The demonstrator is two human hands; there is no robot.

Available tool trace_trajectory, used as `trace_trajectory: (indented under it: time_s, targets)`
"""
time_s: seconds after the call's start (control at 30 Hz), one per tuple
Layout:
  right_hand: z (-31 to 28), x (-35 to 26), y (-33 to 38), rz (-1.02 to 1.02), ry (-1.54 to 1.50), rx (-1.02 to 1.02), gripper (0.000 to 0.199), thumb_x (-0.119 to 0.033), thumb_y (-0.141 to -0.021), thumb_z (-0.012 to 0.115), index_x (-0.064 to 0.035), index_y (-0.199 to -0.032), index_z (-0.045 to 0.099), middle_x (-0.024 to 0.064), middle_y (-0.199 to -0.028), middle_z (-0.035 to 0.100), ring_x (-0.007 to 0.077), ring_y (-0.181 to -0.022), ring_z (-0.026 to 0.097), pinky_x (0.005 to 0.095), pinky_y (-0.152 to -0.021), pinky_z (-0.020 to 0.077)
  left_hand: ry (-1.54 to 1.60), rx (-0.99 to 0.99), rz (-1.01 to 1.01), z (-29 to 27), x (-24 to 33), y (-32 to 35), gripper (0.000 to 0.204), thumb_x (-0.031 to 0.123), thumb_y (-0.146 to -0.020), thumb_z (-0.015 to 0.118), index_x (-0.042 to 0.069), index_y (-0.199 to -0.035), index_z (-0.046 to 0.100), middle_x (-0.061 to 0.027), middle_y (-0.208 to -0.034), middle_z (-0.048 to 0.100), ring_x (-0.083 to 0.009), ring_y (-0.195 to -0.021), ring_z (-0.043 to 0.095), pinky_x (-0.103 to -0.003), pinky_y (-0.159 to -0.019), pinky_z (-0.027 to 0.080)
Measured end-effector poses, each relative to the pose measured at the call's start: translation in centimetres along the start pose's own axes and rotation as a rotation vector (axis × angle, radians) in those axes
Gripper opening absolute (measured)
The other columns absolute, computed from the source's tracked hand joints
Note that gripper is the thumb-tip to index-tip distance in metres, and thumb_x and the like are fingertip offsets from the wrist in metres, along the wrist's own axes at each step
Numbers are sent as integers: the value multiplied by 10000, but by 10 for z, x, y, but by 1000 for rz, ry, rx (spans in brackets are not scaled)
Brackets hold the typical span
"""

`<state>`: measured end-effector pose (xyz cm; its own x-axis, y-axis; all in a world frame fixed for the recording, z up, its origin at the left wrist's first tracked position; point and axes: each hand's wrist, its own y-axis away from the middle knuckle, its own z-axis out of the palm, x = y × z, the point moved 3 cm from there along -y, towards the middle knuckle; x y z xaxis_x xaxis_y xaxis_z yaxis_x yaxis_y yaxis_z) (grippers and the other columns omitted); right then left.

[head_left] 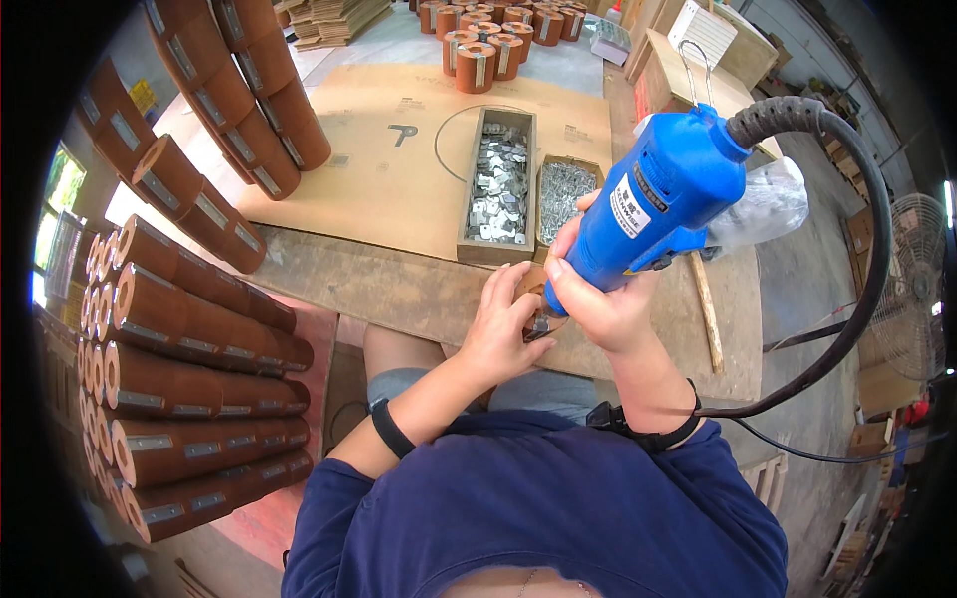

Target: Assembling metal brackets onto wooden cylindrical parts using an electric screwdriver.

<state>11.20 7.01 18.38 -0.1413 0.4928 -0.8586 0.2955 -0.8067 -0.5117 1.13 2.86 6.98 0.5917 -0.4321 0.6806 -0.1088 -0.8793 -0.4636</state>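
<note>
Workshop with a worn wooden bench (399, 289), brown tubes stacked left. Right hand (603, 304) is clamped around a blue power screwdriver (663, 199), left hand (503, 324) pinching a small wooden piece (528, 282) at the near edge. If the bit slips, those fingertips could get nicked.

Two trays (500, 179) sit side by side on the bench (399, 289) behind the hands (558, 309), stacked cylinders (189, 369) to the left (apparently beside the bench)

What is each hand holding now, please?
Left hand: closed on a small brown wooden piece.
Right hand: closed around the blue power screwdriver.
</note>
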Motion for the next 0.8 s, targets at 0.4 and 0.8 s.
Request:
trace_trajectory:
  time_s: [0.4,0.8]
  targets:
    - [1,1,-4,-16,-62,24,477,44,-695,593,2,-1123,386,73,-778,555,127,-705,553,259,-644,454,212,-17,-118,5,-7,-1,364,13,-544,746,28,-838,531,-241,-1257,351,-356,-930,531,-377,-739,479]
    - [0,4,-4,6,-52,25,483,46,-691,593,9,-1126,386,77,-784,552,133,-708,555,268,-647,456,168,8,-109,5,-5,-2,337,-3,-543,726,31,-821,537,-237,-1250,369,-338,-880,544,-379,-734,477]
